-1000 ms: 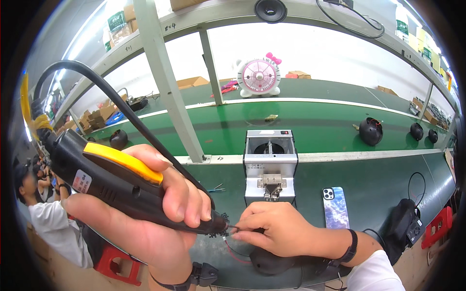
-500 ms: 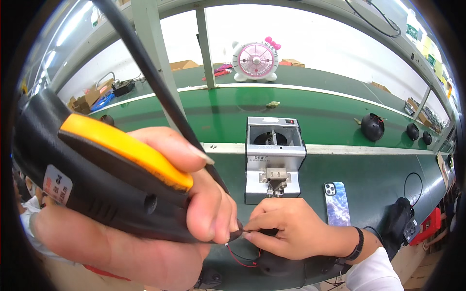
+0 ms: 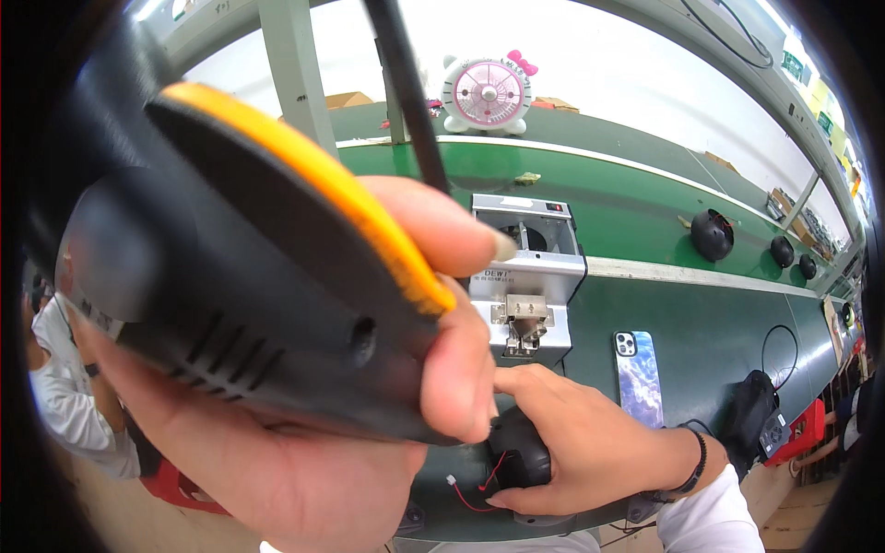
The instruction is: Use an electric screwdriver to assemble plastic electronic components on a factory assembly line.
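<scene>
At green bench (image 3: 595,323), L hand (image 3: 332,479) wraps power driver (image 3: 286,286); half-curled R hand (image 3: 590,442) cups shell (image 3: 524,453), prob. light, stiff; grip sides.

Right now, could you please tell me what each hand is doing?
Left hand: closed around a black-and-yellow power tool.
Right hand: holding a rounded black shell.

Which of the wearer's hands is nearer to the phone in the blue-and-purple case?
Right. The right hand is just on the near side of the phone, gripping a black rounded part; the left hand is farther left, around a black-and-yellow power tool.
</scene>
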The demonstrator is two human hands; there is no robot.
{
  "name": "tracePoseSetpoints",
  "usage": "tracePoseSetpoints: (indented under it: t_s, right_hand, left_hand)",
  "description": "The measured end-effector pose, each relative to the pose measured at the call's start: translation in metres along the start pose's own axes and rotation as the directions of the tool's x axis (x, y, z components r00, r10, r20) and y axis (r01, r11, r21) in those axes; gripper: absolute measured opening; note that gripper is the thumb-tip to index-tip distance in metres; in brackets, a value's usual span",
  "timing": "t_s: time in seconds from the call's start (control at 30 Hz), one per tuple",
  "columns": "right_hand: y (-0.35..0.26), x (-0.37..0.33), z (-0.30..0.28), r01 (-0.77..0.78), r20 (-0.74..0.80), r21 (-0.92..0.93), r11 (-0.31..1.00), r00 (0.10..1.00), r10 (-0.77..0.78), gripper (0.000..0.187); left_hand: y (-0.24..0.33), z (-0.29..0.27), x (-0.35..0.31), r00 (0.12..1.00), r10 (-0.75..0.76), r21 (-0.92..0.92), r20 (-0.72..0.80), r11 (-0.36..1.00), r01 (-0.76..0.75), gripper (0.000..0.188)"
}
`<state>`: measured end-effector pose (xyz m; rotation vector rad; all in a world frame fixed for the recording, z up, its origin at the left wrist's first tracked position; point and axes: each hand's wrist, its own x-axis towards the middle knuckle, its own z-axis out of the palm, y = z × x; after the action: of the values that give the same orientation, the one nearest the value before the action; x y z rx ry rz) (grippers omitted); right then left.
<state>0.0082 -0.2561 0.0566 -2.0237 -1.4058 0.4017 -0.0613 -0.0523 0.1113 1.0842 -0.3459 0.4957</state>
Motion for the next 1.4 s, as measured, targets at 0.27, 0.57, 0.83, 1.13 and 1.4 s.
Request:
tracePoseSetpoints:
  t_s: [0.27, 0.57, 0.83, 1.13, 1.4]
  right_hand:
    - [-0.011, -0.013, 0.008, 0.063, 0.010, -0.011, 0.998, 0.998, -0.063, 0.096]
    - [-0.006, -0.012, 0.011, 0.024, 0.049, -0.101, 0.995, 0.999, -0.019, 0.082]
    - [-0.014, 0.002, 0.017, -0.124, -0.084, 0.116, 0.985, 0.987, 0.134, 0.056]
    - [-0.015, 0.003, 0.020, -0.119, -0.102, 0.217, 0.969, 0.984, 0.144, 0.045]
    - [-0.025, -0.006, 0.011, -0.280, 0.009, 0.159, 0.947, 0.959, 0.282, 0.063]
  left_hand:
    - [-0.024, 0.000, 0.004, 0.943, -0.144, -0.381, 0.299, 0.888, 0.256, 0.102]
    - [-0.044, 0.020, -0.024, 0.983, -0.179, 0.015, 0.043, 0.984, 0.179, 0.090]
    - [-0.063, 0.021, -0.030, 0.993, -0.112, 0.114, 0.042, 0.988, 0.106, 0.094]
    - [-0.074, 0.014, -0.035, 0.998, 0.031, 0.055, 0.060, 0.998, -0.035, 0.087]
    - [-0.055, 0.018, -0.046, 0.985, -0.169, 0.298, -0.028, 0.939, 0.169, 0.095]
